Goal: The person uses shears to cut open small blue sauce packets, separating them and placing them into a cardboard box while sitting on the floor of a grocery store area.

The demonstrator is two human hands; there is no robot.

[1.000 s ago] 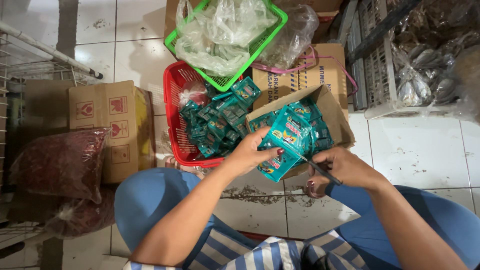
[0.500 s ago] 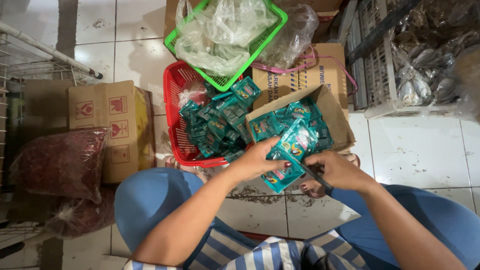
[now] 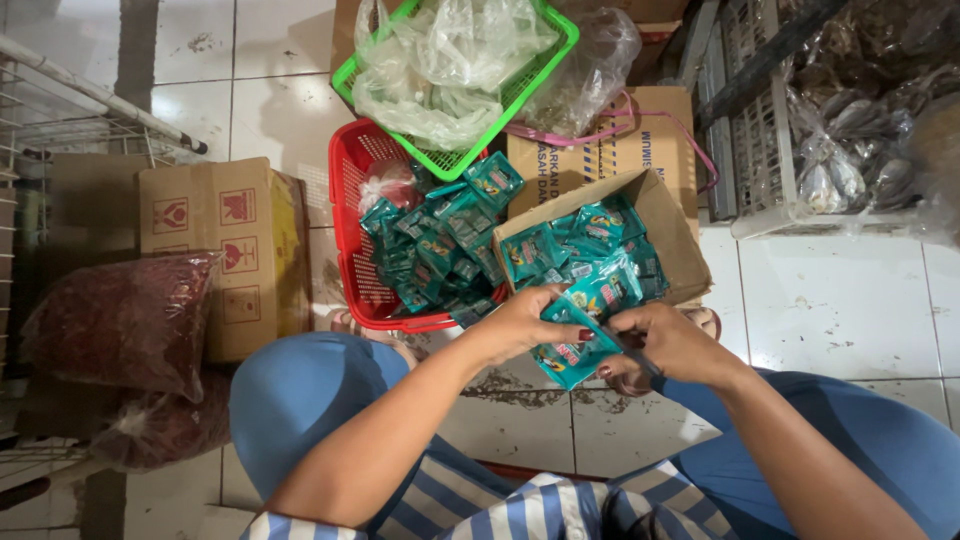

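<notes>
Nearest to the camera are the blue knees and the two forearms, which meet at the centre of the view. The left hand (image 3: pixel 520 325) closes on a strip of teal sachets (image 3: pixel 580 335); its fingers curl over the left edge of the strip. The right hand (image 3: pixel 665 345) pinches the strip from the 3 o'clock side, and a thin dark tool seems to lie under its fingers, but I cannot tell what it is. The strip looks light, soft and a little slippery, so it is best held at the flat sealed edges, not at the full middle.

At 12 o'clock from the hands, just behind the strip, stands an open cardboard box (image 3: pixel 670 225) with more teal sachets inside. At 10 o'clock a red basket (image 3: pixel 350 240) holds many loose sachets. Farther up, a green basket (image 3: pixel 545 55) carries clear plastic bags. At 9 o'clock, well apart, lie a brown carton (image 3: pixel 220 250) and a bag of red dried goods (image 3: pixel 120 320)
</notes>
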